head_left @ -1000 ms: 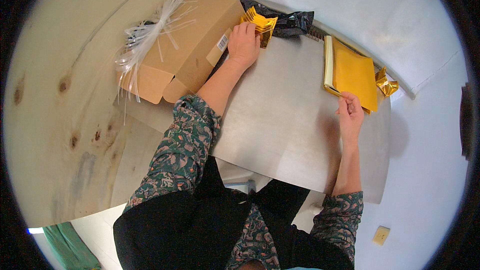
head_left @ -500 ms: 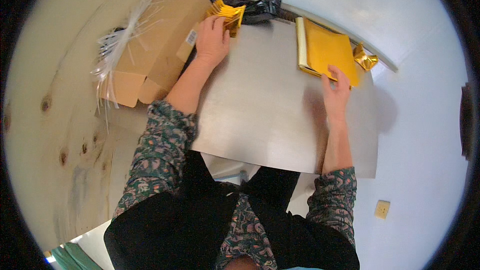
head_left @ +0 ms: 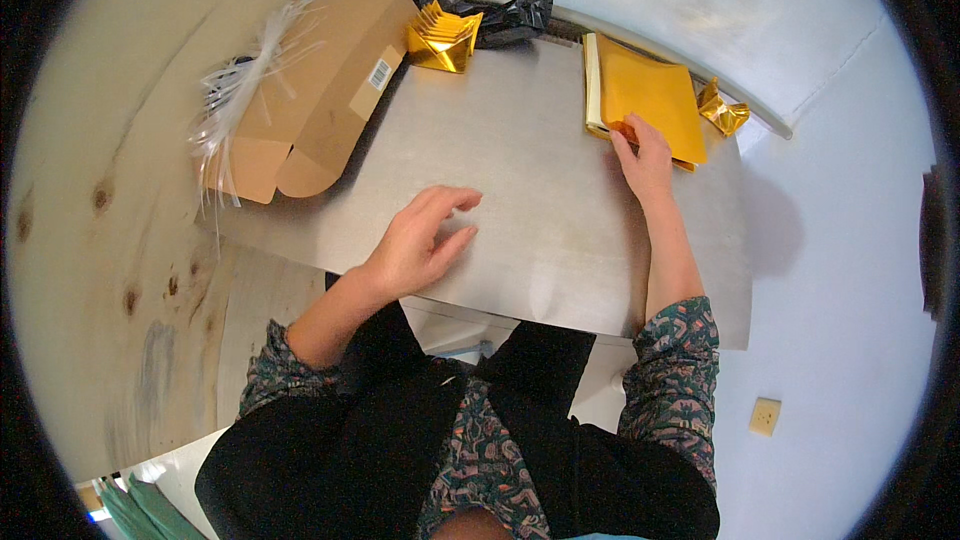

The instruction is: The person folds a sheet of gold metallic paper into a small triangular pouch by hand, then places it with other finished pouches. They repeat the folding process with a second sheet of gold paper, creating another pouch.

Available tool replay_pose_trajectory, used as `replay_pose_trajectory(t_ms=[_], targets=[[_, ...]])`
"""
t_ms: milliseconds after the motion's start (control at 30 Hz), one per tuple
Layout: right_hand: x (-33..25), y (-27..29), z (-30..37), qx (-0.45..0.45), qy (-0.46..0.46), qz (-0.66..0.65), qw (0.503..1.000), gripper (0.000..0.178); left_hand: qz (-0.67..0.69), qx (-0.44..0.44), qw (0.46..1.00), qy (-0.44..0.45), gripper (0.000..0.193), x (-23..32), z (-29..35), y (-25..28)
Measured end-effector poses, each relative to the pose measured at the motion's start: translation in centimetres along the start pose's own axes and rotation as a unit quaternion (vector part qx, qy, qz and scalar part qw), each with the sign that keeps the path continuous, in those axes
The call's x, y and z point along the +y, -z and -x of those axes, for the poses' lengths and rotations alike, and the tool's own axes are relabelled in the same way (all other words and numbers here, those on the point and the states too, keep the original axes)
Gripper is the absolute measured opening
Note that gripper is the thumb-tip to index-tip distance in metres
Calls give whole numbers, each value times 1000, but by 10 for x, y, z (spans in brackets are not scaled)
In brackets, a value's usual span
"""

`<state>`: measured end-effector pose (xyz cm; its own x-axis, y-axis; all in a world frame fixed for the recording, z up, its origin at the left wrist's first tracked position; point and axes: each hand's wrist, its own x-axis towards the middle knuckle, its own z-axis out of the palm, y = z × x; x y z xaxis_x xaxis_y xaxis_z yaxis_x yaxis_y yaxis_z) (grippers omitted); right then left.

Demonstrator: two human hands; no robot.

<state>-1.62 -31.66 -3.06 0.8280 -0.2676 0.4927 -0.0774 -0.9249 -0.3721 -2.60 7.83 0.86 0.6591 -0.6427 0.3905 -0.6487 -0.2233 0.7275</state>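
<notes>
My left hand (head_left: 425,240) hovers above the near left part of the metal-topped table (head_left: 490,170). Its fingers are curved with the thumb apart, and nothing is between them. At the far right, the fingertips of my right hand (head_left: 646,158) are at the near edge of a stack of yellow sheets (head_left: 655,90); its thumb stands apart from the fingers. A pale layer shows along the stack's left side. Several folded shiny gold foil pieces (head_left: 443,40) stand nested together at the back, out of reach of both hands.
An opened brown cardboard box (head_left: 330,80) lies tilted at the left, with clear plastic strips (head_left: 255,80) over its side. A crumpled black plastic bag (head_left: 515,18) lies at the back edge. One gold foil piece (head_left: 722,110) sits right of the stack. Wooden boards (head_left: 130,240) border the left.
My left hand has let go of the gold foil pieces and come back toward me. My right hand has shifted left along the near edge of the yellow stack.
</notes>
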Motion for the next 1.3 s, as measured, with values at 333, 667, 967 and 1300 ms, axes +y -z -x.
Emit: replay_pose_trajectory(t_ms=[333, 667, 967, 1300], targets=[[3, -2, -2, 61, 27, -2, 998, 28, 150, 48, 983, 98, 29, -7, 43, -20], [12, -7, -7, 79, 48, 100, 991, 21, 116, 58, 988, 83, 29, -9, 46, -22], [-2, -1, -4, 105, 22, 52, 993, 19, 72, 64, 993, 74, 22, -5, 42, -22], [20, -6, -3, 67, -66, -153, 984, 17, 76, 71, 993, 52, 20, -6, 41, -24]])
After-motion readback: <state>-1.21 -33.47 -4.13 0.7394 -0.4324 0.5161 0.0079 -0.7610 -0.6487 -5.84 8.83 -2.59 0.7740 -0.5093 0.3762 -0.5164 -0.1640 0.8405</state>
